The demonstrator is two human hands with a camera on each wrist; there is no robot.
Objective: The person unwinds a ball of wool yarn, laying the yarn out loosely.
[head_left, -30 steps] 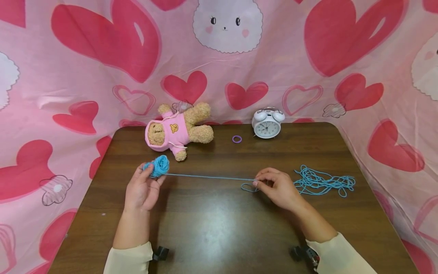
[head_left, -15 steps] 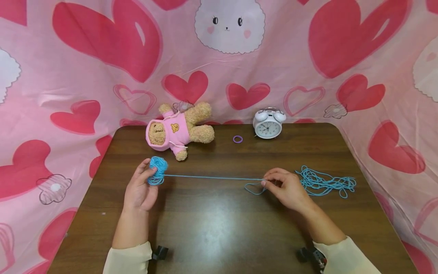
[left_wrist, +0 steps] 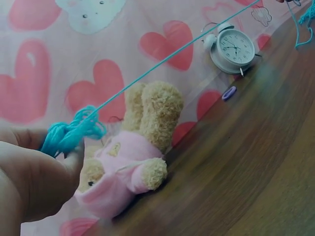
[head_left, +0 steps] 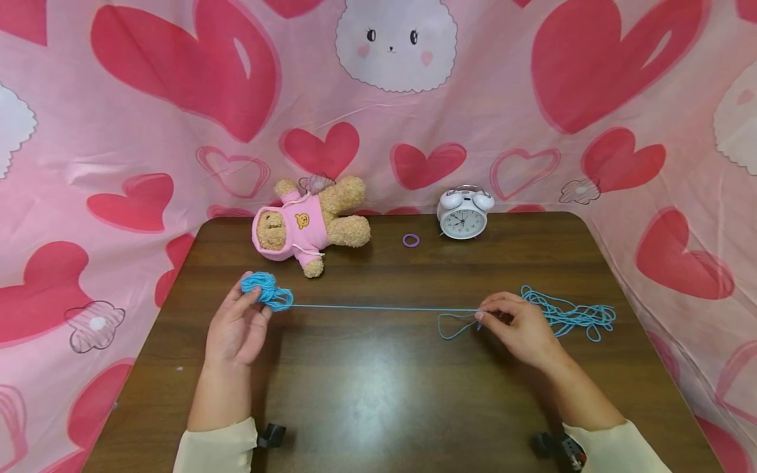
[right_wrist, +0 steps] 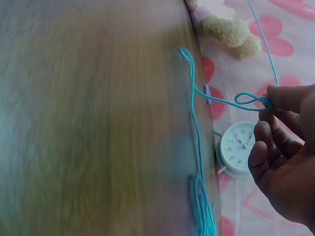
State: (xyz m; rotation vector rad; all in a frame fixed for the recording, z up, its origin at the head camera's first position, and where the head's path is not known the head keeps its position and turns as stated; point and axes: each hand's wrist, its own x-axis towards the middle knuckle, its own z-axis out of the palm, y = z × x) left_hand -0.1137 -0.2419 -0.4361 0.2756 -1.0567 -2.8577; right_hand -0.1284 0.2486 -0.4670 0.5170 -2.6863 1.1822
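Note:
My left hand (head_left: 239, 328) grips a small bundle of blue yarn (head_left: 267, 290) between thumb and fingers, above the left side of the table. From the bundle a single strand (head_left: 378, 307) runs taut and nearly level to my right hand (head_left: 523, 328). Thumb and fingertips of that hand pinch the strand, and a slack loop (head_left: 452, 336) hangs below them. In the right wrist view a small loop (right_wrist: 248, 100) pokes out of the pinch. A loose tangle of the same yarn (head_left: 582, 316) lies on the table just beyond the right hand.
Along the table's (head_left: 367, 394) back lie a teddy bear (head_left: 307, 223) in a pink hoodie and a purple ring (head_left: 411, 240). A white twin-bell alarm clock (head_left: 464, 220) stands right of the ring. Pink heart-patterned cloth (head_left: 367, 105) hangs behind and at the sides.
My right hand has moved to the right with the strand, lengthening the taut stretch. The bundle has turned in my left hand, which has shifted slightly left.

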